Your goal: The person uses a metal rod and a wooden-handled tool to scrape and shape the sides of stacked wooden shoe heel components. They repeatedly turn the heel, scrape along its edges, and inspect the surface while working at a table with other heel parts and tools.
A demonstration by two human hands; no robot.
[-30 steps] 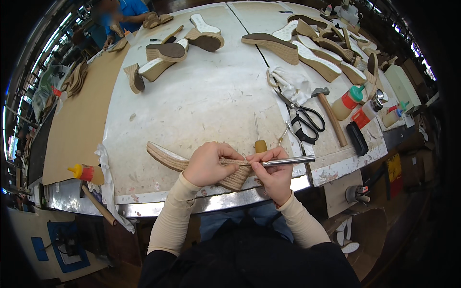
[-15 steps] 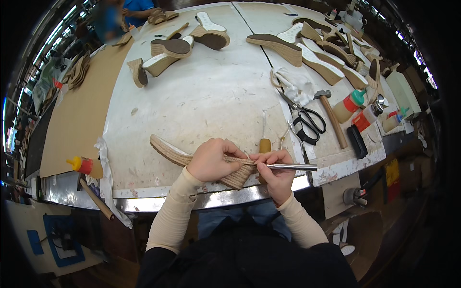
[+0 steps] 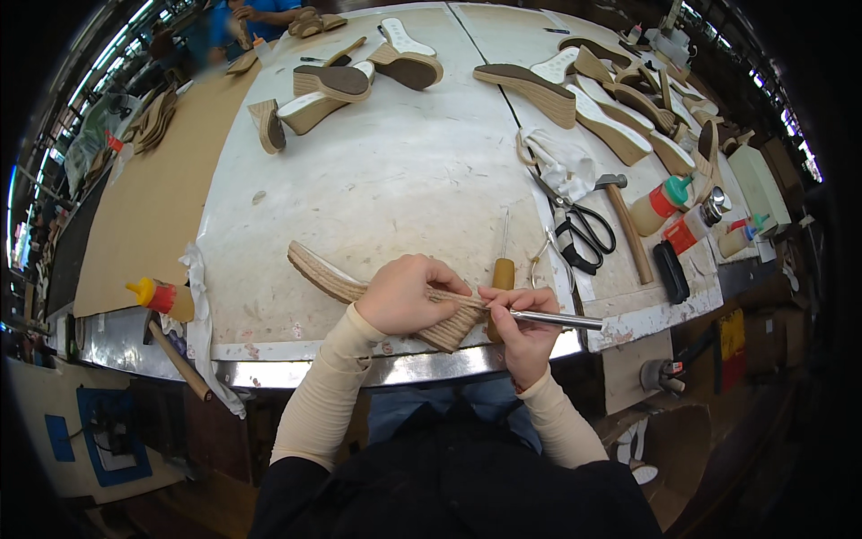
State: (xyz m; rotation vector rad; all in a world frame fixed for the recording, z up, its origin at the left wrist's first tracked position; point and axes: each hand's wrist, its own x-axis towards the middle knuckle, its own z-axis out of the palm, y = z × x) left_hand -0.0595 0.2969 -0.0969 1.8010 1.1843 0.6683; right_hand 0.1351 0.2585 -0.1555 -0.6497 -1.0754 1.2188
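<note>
My left hand (image 3: pixel 409 295) is closed round a rope-covered wedge sole (image 3: pixel 446 331), which lies tilted near the table's front edge, its toe (image 3: pixel 310 262) pointing to the far left. In my right hand (image 3: pixel 523 332) is a slim silver metal tool (image 3: pixel 566 319), gripped like a pen. Its tip meets the heel end of the sole, close to my left fingertips; the tip itself is too small to make out. Just beyond my right hand lies an awl (image 3: pixel 503 274) with a yellowish handle. Scissors (image 3: pixel 585 235) with black handles rest farther right.
A hammer (image 3: pixel 633 234), a black case (image 3: pixel 671 269) and glue bottles (image 3: pixel 654 208) stand or lie at the right. Several wedge soles (image 3: pixel 530 92) cover the far side. A yellow-capped bottle (image 3: pixel 166 299) and another hammer (image 3: pixel 180 361) are at the left edge. Another person (image 3: pixel 265 13) sits at the far left.
The whole view has shifted slightly, moving the table's things a little to the right. My hands keep their hold on the sole and the metal tool; the tool's rear end tilts slightly lower.
</note>
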